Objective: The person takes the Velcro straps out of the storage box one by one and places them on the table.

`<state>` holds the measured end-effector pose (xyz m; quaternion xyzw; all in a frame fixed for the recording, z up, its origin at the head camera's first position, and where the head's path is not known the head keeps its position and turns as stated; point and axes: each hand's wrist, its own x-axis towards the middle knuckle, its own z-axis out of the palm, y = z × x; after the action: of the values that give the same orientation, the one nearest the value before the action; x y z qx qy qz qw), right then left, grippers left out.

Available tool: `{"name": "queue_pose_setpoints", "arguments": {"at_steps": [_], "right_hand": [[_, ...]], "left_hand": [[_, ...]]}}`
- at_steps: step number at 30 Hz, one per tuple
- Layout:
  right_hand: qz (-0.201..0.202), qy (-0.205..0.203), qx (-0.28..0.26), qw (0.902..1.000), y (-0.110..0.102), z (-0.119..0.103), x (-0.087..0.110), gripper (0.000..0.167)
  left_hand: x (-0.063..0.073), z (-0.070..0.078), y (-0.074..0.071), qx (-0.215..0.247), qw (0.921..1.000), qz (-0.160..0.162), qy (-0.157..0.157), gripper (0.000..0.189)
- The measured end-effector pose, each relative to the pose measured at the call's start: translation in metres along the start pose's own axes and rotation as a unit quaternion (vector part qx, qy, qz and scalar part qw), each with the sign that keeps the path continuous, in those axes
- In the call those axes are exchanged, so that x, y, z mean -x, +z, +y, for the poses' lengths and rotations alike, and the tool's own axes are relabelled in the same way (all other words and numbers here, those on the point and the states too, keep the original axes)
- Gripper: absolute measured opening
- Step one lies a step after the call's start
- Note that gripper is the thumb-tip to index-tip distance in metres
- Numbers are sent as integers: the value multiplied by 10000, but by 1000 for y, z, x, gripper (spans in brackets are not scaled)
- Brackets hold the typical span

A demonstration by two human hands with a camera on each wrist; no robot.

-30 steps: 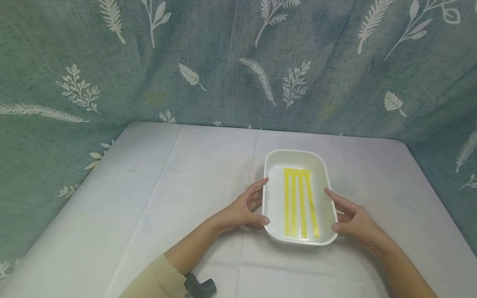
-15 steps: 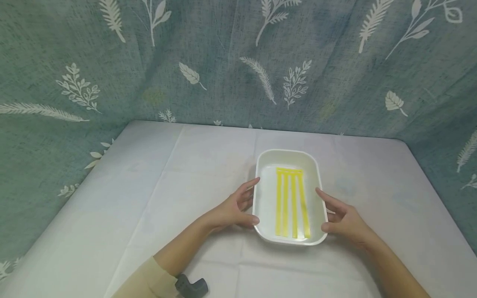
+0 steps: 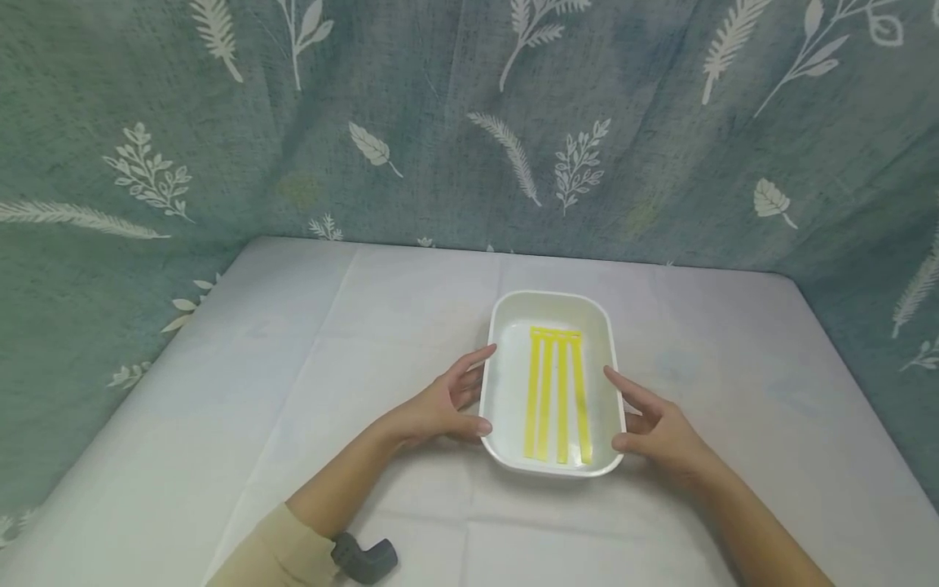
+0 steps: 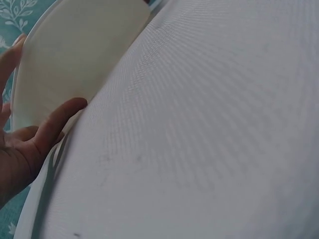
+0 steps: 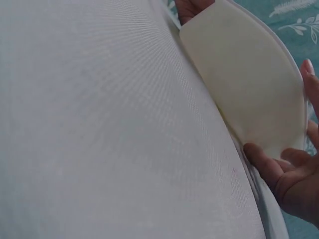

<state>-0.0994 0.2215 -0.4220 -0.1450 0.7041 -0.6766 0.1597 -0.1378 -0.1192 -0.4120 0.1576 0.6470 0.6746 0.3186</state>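
A white rectangular tray (image 3: 504, 399) with rounded corners is held between both hands, low over the white-covered table. Inside it, on the bottom, run several long yellow strips (image 3: 562, 399), joined by a narrow yellow crosspiece at the far end. My left hand (image 3: 440, 408) grips the left side, thumb and forefinger at the rim; the other fingers go down along the outer wall. On the opposite side my right hand (image 3: 666, 432) holds the rim in the same way. Both wrist views show the tray's pale outer side, with the left thumb (image 4: 65, 114) and right thumb (image 5: 261, 162) against its lower edge.
White cloth (image 3: 352, 326) covers the table, with fold lines in it. A blue-green curtain (image 3: 425, 106) with white leaf prints hangs behind and at both sides. A dark grey angled device (image 3: 364, 561) sits by the left sleeve (image 3: 282, 546).
Both hands have moved the tray steadily to the left, with the yellow strips inside it. The grip on its two sides looks the same.
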Motion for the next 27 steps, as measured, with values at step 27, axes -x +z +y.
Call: {"name": "queue_pose_setpoints", "arguments": {"at_steps": [27], "right_hand": [[-339,-1042,-608,9921,-13,18,-19,82]], "left_hand": [[-2,15,-7,32,9997,134,-180,99]]}}
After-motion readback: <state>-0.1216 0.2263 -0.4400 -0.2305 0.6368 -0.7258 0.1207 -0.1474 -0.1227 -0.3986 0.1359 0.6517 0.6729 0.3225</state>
